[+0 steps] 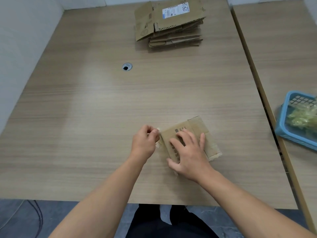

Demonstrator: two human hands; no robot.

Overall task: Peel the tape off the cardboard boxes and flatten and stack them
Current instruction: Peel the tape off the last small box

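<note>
A small flattened cardboard box [197, 129] lies on the wooden table [85, 117] near its front edge. My right hand [188, 152] lies spread on top of it, fingers straight, pressing it down. At the box's left edge my left hand [145, 141] pinches a strip of clear tape [158, 130] between thumb and fingers; the strip runs down along that edge. A stack of flattened cardboard boxes [171, 23] sits at the far side of the table, the top one bearing a white shipping label.
A blue plastic basket [289, 133] holding crumpled clear tape stands on the adjoining table at the right. A round cable hole [127, 67] sits in the table's middle. White walls close off the left and back. My legs show below the front edge.
</note>
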